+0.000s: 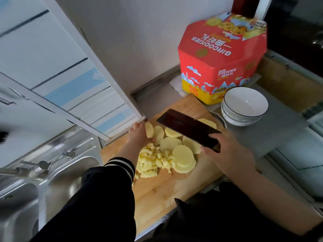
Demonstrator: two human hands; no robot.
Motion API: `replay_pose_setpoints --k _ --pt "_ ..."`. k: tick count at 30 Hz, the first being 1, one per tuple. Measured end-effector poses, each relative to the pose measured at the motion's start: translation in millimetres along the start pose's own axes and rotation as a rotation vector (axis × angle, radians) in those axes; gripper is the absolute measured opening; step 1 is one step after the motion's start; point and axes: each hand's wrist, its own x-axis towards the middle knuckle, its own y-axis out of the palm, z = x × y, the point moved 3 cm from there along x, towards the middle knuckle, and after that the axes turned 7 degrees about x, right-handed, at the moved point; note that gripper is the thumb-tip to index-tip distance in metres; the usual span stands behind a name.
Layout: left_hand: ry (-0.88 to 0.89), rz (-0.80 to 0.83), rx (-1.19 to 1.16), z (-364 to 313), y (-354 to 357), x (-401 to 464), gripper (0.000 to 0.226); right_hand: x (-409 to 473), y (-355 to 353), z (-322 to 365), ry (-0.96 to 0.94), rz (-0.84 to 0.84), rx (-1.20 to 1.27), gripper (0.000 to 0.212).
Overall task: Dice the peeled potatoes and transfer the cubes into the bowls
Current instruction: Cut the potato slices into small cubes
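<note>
A wooden cutting board (157, 194) holds a heap of small potato cubes (153, 162) and several round potato slices (181, 154) spread beyond and to the right of it. My left hand (139, 132) reaches over the cubes and touches the far-left slices with its fingers. My right hand (227, 151) grips the handle of a dark cleaver (187, 128), whose flat blade hovers tilted above the far slices. Two stacked white bowls (244, 107) with dark rims stand empty on the counter, just right of the board.
A red and yellow cookie box (222, 58) stands behind the board and bowls. A steel sink (52, 180) with a tap lies at the left. A white cabinet door (70, 84) hangs open above the board's left corner. The counter edge runs along the right.
</note>
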Motion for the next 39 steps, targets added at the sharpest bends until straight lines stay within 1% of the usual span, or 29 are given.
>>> replay_pose_setpoints --k 2,5,10,15,18,25,28,31,33,35,37,39 --pt "-0.032 0.028 -0.022 0 -1 4 0.102 4 -1 1 0.016 -0.003 0.02 0.057" --pt "-0.063 0.067 0.007 0 -3 9 0.106 8 0 1 0.027 0.035 0.028 0.06" --pt "-0.032 0.129 0.066 -13 -6 12 0.118 12 0 -3 0.069 0.052 0.062 0.06" --pt "-0.023 0.187 0.121 -23 -6 17 0.126 14 -6 -3 0.076 0.048 0.056 0.057" --pt "-0.031 0.209 0.149 -29 -9 15 0.126 15 -7 -2 0.079 0.046 0.068 0.055" --pt "-0.044 0.292 0.054 -35 -11 12 0.129 20 1 4 0.052 0.041 0.097 0.058" --pt "-0.031 0.242 -0.016 -30 -11 13 0.116 21 3 6 0.033 0.05 0.082 0.059" --pt "-0.022 0.165 -0.166 -27 -20 12 0.086 20 2 6 0.037 0.053 0.094 0.06" --pt "-0.006 0.143 -0.18 -26 -28 12 0.068 20 1 6 0.033 0.044 0.103 0.059" --pt "0.027 0.12 -0.149 -26 -33 8 0.059 20 -1 7 0.03 0.032 0.107 0.058" --pt "0.054 0.038 -0.168 -27 -39 1 0.048 19 -2 7 0.026 0.026 0.11 0.057" --pt "0.077 -0.127 -0.196 -27 -44 -7 0.036 19 -3 8 0.023 0.026 0.115 0.056"
